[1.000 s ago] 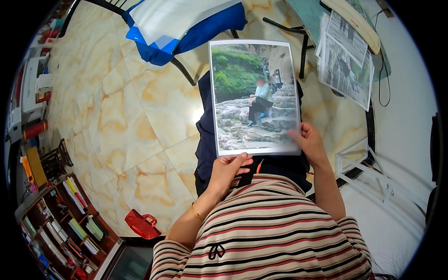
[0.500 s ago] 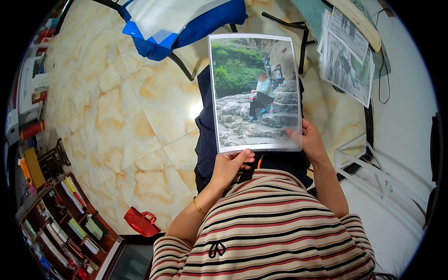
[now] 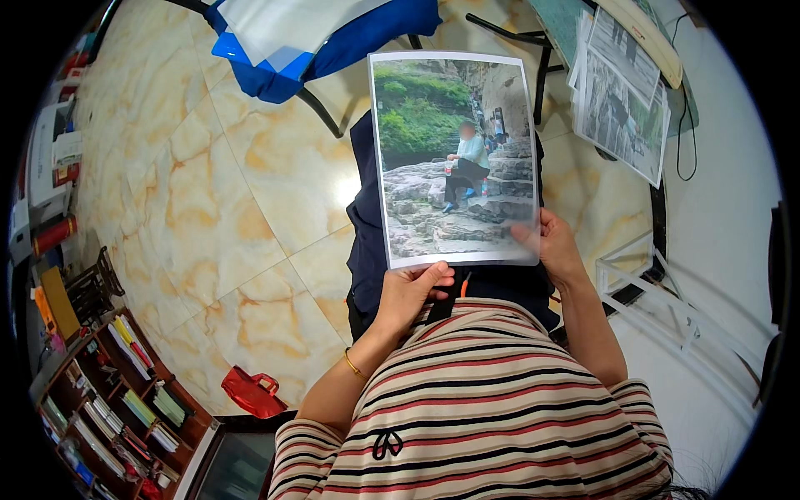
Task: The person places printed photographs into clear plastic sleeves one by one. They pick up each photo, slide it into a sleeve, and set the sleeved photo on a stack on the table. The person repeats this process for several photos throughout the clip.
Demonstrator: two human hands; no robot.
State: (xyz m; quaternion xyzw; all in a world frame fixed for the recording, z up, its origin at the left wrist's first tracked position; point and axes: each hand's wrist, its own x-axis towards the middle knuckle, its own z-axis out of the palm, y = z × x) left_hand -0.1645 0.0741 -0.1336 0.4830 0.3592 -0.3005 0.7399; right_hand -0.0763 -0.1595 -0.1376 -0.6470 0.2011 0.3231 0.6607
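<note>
A large colour photo print (image 3: 433, 175) in a clear plastic sleeve lies upright before me, above my lap. It shows a person seated on stone steps beside green shrubs. My left hand (image 3: 414, 292) pinches the bottom edge near its middle, thumb on top. My right hand (image 3: 557, 246) grips the lower right edge. One of its fingertips looks hazy through the film at the photo's corner, so whether it lies behind or inside the sleeve I cannot tell. The fingers under the sheet are hidden.
White sheets and a blue folder (image 3: 292, 62) rest on a blue-covered chair (image 3: 367, 37) ahead. At the far right, several prints (image 3: 621, 108) overhang a table beside a cream-coloured device (image 3: 642, 37). A white metal frame (image 3: 667, 308) stands right. A red bag (image 3: 252, 392) and bookshelf (image 3: 117, 408) are left.
The photo and both hands sit very slightly higher in the view, along with much of the scene. Both grips look the same.
</note>
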